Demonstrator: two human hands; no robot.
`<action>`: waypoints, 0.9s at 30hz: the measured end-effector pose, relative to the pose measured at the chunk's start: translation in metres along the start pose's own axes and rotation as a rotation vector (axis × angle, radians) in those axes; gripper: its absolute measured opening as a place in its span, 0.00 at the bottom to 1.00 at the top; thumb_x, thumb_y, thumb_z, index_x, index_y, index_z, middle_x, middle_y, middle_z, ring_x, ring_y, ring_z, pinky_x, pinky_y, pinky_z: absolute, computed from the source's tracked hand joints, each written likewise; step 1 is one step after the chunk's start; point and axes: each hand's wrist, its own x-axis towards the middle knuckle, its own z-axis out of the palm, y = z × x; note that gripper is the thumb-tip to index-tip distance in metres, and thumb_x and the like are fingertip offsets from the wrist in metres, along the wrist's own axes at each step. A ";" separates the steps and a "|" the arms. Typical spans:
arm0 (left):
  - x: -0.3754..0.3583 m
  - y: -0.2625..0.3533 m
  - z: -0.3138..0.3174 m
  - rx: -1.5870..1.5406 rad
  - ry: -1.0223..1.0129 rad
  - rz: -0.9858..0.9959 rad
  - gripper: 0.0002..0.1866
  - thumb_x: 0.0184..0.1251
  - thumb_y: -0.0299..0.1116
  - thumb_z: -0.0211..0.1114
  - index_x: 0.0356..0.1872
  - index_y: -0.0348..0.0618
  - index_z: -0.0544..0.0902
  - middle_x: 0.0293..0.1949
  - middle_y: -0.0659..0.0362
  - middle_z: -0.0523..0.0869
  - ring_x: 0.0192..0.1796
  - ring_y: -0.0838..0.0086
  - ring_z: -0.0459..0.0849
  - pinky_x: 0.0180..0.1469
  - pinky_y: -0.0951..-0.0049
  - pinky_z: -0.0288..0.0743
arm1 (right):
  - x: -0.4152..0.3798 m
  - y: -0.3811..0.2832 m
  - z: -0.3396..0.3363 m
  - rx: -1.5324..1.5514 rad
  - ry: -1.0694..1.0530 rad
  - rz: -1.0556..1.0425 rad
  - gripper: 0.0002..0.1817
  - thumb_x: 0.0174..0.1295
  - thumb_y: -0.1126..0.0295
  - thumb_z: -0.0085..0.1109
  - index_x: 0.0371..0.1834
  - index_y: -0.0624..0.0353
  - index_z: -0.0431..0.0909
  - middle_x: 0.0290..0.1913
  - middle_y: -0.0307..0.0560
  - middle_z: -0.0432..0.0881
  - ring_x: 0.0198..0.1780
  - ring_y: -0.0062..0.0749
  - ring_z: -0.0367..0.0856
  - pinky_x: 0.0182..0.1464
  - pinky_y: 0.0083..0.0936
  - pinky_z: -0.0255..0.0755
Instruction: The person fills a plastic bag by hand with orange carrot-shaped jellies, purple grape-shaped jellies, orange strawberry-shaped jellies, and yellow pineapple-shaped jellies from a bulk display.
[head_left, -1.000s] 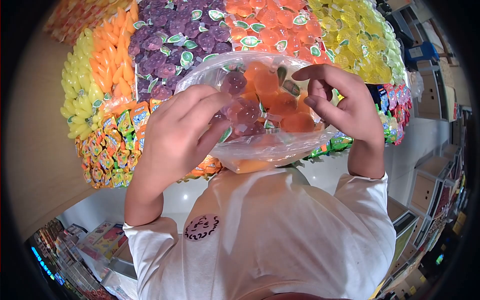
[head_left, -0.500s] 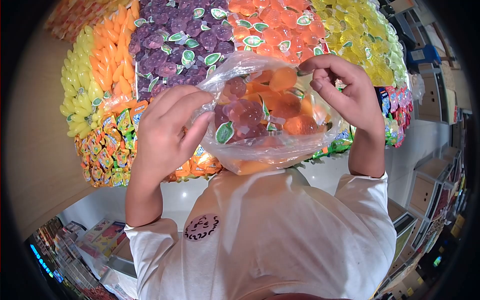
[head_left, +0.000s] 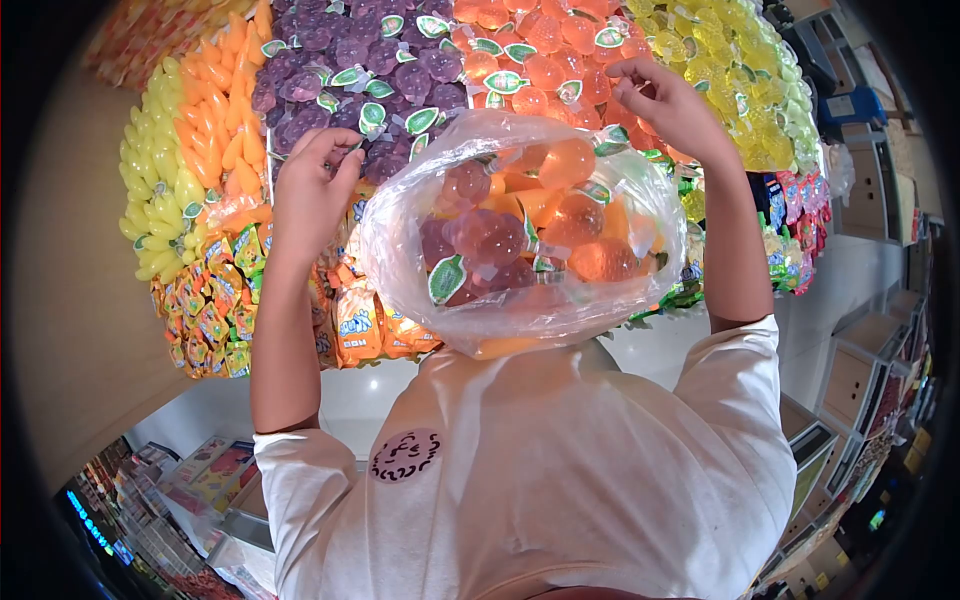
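A clear plastic bag (head_left: 400,250) bulges with purple and orange jelly cups and rests against my white shirt (head_left: 560,470), with neither hand on it. My left hand (head_left: 305,195) is up at the left edge of the purple jelly cups (head_left: 330,60) on the display, fingers curled around one of them. My right hand (head_left: 675,105) reaches over the bag to where the orange jelly cups (head_left: 545,50) meet the yellow ones (head_left: 720,60). Its fingertips are bent down onto the cups, and whether it holds one is hidden.
The sloping display also carries yellow and orange fruit-shaped jellies (head_left: 185,150) at the left and small colourful packets (head_left: 215,300) below them. Orange packets (head_left: 355,325) lie under the bag. Shelving and boxes (head_left: 860,370) stand at the right, and more shelves (head_left: 150,510) at the lower left.
Both hands have let go of the bag's rim and moved up to the display, the left to the purple cups, the right to the orange and yellow ones. The bag stays on my chest.
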 end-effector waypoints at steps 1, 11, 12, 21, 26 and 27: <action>0.001 -0.002 0.001 0.155 0.022 0.088 0.09 0.68 0.26 0.68 0.47 0.38 0.86 0.46 0.55 0.85 0.39 0.71 0.87 0.42 0.72 0.81 | 0.000 0.005 0.004 -0.150 0.023 0.011 0.19 0.73 0.63 0.62 0.62 0.61 0.80 0.45 0.38 0.82 0.44 0.20 0.79 0.48 0.22 0.76; 0.018 -0.034 -0.010 0.582 0.194 0.030 0.21 0.65 0.28 0.69 0.61 0.49 0.81 0.59 0.53 0.81 0.56 0.53 0.84 0.55 0.58 0.81 | 0.014 0.023 0.020 -0.545 0.123 -0.012 0.23 0.63 0.59 0.66 0.60 0.56 0.81 0.50 0.54 0.80 0.53 0.49 0.85 0.55 0.41 0.79; 0.019 -0.038 -0.009 0.581 0.193 0.030 0.21 0.65 0.28 0.69 0.61 0.49 0.81 0.59 0.53 0.81 0.56 0.53 0.84 0.55 0.58 0.81 | 0.015 0.024 0.022 -0.546 0.122 -0.011 0.23 0.63 0.59 0.66 0.60 0.56 0.81 0.50 0.54 0.80 0.53 0.49 0.85 0.55 0.41 0.79; 0.038 -0.050 -0.017 0.630 0.095 0.015 0.22 0.68 0.31 0.67 0.64 0.51 0.79 0.62 0.55 0.82 0.57 0.54 0.84 0.56 0.57 0.80 | 0.007 0.017 0.030 -0.657 0.117 -0.045 0.25 0.63 0.60 0.67 0.62 0.54 0.78 0.49 0.54 0.82 0.54 0.52 0.83 0.56 0.46 0.79; 0.041 -0.047 -0.024 0.740 0.065 0.054 0.20 0.69 0.33 0.68 0.62 0.51 0.80 0.59 0.55 0.84 0.55 0.54 0.85 0.54 0.58 0.80 | -0.003 0.011 0.028 -0.792 0.114 0.005 0.25 0.64 0.59 0.66 0.63 0.54 0.79 0.54 0.54 0.82 0.55 0.53 0.84 0.56 0.46 0.80; 0.038 -0.044 -0.025 0.741 0.062 0.056 0.20 0.69 0.33 0.68 0.62 0.51 0.80 0.59 0.55 0.84 0.55 0.54 0.85 0.54 0.58 0.80 | -0.007 0.005 0.026 -0.790 0.115 0.009 0.25 0.64 0.59 0.66 0.63 0.54 0.79 0.54 0.54 0.82 0.55 0.53 0.84 0.56 0.46 0.80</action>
